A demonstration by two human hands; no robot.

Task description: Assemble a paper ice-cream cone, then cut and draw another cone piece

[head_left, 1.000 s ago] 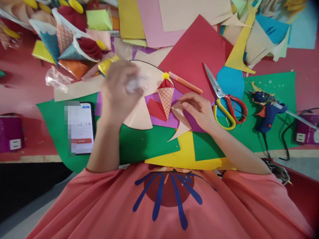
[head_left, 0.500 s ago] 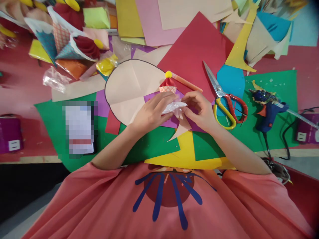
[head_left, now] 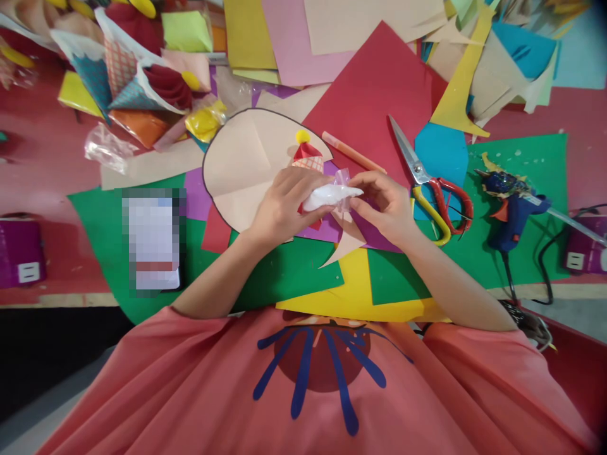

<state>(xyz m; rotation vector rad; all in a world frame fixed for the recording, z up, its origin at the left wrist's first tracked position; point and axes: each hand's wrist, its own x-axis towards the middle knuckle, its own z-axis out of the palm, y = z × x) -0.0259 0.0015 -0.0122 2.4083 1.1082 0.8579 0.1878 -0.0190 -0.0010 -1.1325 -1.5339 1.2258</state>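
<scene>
My left hand (head_left: pixel 284 205) is closed around a lump of white modelling clay (head_left: pixel 322 197) in a clear plastic wrapper (head_left: pixel 342 180). Just beyond its fingers pokes a small checked paper cone (head_left: pixel 308 164) with a red top and a yellow ball; whether those fingers also grip it is hidden. With thumb and forefinger, my right hand (head_left: pixel 384 205) pinches the thin drawn-out end of the clay. Both hands are above purple paper and a cream paper scrap (head_left: pixel 348 237). Behind them, a big cream disc (head_left: pixel 237 158) with a dark outline lies on the table.
Scissors (head_left: pixel 417 172) with red and yellow handles lie right of my hands, and a blue glue gun (head_left: pixel 507 221) is further right. A phone (head_left: pixel 154 243) rests at left on green paper (head_left: pixel 284 278). Checked cones (head_left: pixel 123 60), clay packets and coloured sheets crowd the back.
The small cone has shifted left along with my left hand. More of the white clay shows between my hands, its end stretched toward the right one.
</scene>
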